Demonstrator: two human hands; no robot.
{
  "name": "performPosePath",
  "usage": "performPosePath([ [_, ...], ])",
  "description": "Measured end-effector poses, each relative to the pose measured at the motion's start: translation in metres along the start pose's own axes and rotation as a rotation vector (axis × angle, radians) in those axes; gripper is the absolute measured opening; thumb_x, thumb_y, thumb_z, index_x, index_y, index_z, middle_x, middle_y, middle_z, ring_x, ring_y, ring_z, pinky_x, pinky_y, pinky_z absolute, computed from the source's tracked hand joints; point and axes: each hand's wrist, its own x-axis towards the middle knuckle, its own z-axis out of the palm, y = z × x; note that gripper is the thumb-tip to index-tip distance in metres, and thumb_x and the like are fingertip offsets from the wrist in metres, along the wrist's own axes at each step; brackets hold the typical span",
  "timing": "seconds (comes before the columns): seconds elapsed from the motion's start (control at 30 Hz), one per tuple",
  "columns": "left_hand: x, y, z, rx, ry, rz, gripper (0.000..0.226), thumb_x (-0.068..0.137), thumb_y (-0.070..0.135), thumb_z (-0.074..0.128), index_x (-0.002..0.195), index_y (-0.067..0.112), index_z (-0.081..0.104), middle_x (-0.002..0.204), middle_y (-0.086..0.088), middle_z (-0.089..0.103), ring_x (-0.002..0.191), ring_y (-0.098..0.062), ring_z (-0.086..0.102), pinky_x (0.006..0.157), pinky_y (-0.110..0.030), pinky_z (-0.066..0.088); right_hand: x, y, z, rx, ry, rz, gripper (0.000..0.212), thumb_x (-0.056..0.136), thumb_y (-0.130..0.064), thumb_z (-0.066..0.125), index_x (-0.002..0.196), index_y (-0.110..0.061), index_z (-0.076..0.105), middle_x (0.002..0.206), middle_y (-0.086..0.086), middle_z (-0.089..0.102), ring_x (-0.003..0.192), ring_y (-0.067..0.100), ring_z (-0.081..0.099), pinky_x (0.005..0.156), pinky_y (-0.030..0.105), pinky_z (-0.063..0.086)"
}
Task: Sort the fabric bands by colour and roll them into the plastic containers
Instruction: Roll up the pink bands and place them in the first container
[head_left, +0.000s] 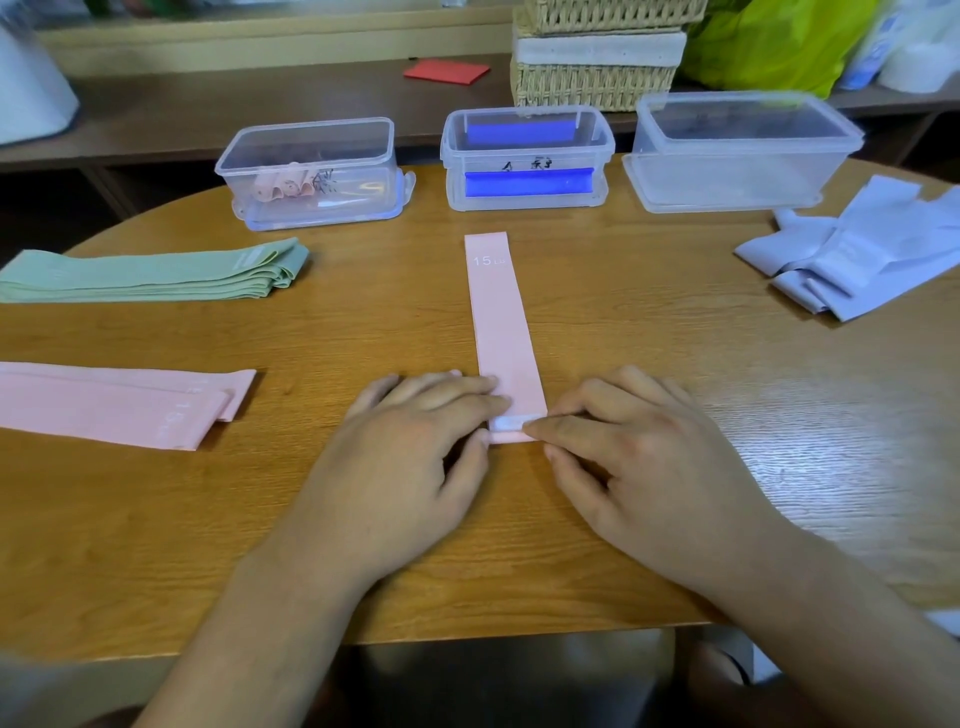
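A single pink band (501, 322) lies flat on the table (675, 364), stretching from just in front of the container with blue bands (524, 200) toward the person. The left hand (410, 457) and right hand (644, 467) each pinch its turned-over end, the one farthest from that container. Left of that container, another holds pink rolls (283, 187).

Pink band (501, 312) near end — partly under fingers (467, 395); pink stack (104, 405), green stack (145, 275) — cut by left edge.

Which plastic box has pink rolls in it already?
The left box, with rolled pink bands inside. The middle box holds blue bands; the right box looks empty.
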Motion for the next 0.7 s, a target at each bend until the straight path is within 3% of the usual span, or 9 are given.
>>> performPosePath([
  [0.13,0.001,0.0,0.0,0.02,-0.011,0.004,0.048,0.104,0.045,0.033,0.147,0.049,0.053,0.154,0.034,0.047,0.148,0.005,0.035,0.126,-0.04,0.027,0.001,-0.001,0.001,-0.007,0.011,0.003,0.022,0.1,-0.032,0.064,0.115,-0.03,0.08,0.108,-0.015,0.069,0.103,0.014,0.057,0.089,0.031,0.043],
  [0.37,0.0,-0.005,0.0,-0.023,0.018,0.041,0.043,0.106,0.027,0.048,0.146,0.042,0.055,0.153,0.028,0.049,0.147,0.005,0.033,0.117,-0.021,0.02,0.004,-0.005,-0.007,0.142,-0.07,-0.003,0.007,0.094,-0.035,0.072,0.099,-0.034,0.067,0.107,-0.021,0.063,0.102,0.006,0.051,0.087,0.028,0.04],
  [0.47,-0.001,-0.005,0.0,-0.056,-0.007,0.102,0.047,0.105,0.026,0.043,0.148,0.041,0.052,0.155,0.027,0.047,0.149,0.003,0.032,0.119,-0.028,0.029,0.003,-0.005,-0.01,0.192,-0.05,0.048,0.013,0.09,-0.037,0.071,0.099,-0.033,0.062,0.099,-0.022,0.061,0.098,0.005,0.055,0.088,0.027,0.038],
  [0.7,0.0,-0.005,0.001,-0.052,-0.019,0.102,0.045,0.104,0.033,0.038,0.143,0.041,0.058,0.15,0.026,0.053,0.144,0.003,0.039,0.12,-0.031,0.032,0.004,-0.004,-0.01,0.149,-0.108,0.034,0.016,0.092,-0.038,0.068,0.108,-0.035,0.066,0.102,-0.024,0.063,0.1,0.004,0.056,0.091,0.024,0.036],
])
